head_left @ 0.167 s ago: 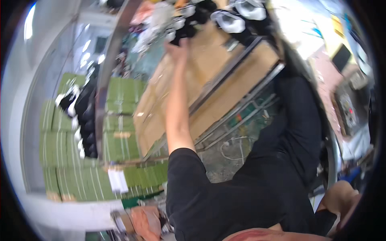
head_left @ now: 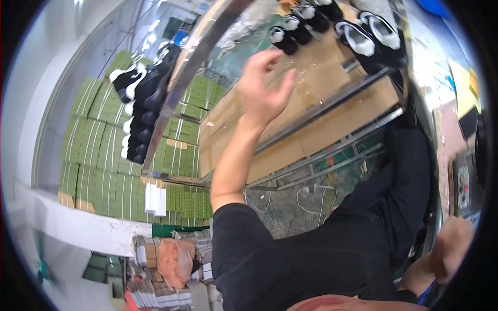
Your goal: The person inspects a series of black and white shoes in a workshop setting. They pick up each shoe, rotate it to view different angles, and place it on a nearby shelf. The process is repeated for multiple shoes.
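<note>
My left hand (head_left: 263,88) hovers over a cardboard-covered shelf (head_left: 228,140), fingers and thumb apart with nothing between them. Just beyond its fingertips stands a black shoe with a white lining (head_left: 282,39), at the near end of a row of similar shoes (head_left: 311,16). A larger pair of black shoes with white insides (head_left: 358,41) sits to the right on the same shelf. Low at the right edge is my right hand (head_left: 452,246), blurred and bent inward; its fingers do not show clearly.
A metal frame post (head_left: 194,65) rises left of the shelf, and a metal rail (head_left: 321,111) crosses it. More black-and-white shoes (head_left: 142,114) stand in a row on the left. Behind are strapped green stacks (head_left: 104,140). A control box (head_left: 465,184) with a red light is at right.
My left hand has come away from the black shoe at the row's end, its fingers now spread. The view has shifted. My right hand stays low at the right.
</note>
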The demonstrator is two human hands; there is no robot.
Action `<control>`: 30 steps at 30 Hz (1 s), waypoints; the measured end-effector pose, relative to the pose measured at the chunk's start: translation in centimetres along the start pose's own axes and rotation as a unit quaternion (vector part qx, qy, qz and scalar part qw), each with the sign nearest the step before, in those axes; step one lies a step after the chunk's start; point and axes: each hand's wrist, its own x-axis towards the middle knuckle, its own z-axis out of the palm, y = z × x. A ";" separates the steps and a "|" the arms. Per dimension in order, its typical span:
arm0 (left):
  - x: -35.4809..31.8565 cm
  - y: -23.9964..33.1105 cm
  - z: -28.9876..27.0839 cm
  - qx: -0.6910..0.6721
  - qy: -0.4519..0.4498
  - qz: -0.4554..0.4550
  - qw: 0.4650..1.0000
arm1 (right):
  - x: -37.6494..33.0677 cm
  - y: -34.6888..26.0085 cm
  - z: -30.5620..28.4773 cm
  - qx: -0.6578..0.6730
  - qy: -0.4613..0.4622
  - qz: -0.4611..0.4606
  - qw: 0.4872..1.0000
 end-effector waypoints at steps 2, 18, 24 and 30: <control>2.7 -0.3 -9.4 0.100 0.178 0.146 0.968 | -2.6 3.1 2.2 -0.161 -0.047 0.228 0.959; 8.4 -5.2 -27.9 0.431 0.241 -0.030 0.869 | -12.4 11.1 -0.2 -0.246 -0.086 0.433 0.863; 1.8 5.8 -11.3 0.129 0.173 0.144 0.966 | -8.8 10.1 2.2 -0.139 -0.060 0.369 0.917; -13.1 16.2 7.0 -0.442 -0.059 0.023 0.895 | -8.1 9.3 -1.2 0.219 0.071 0.376 0.897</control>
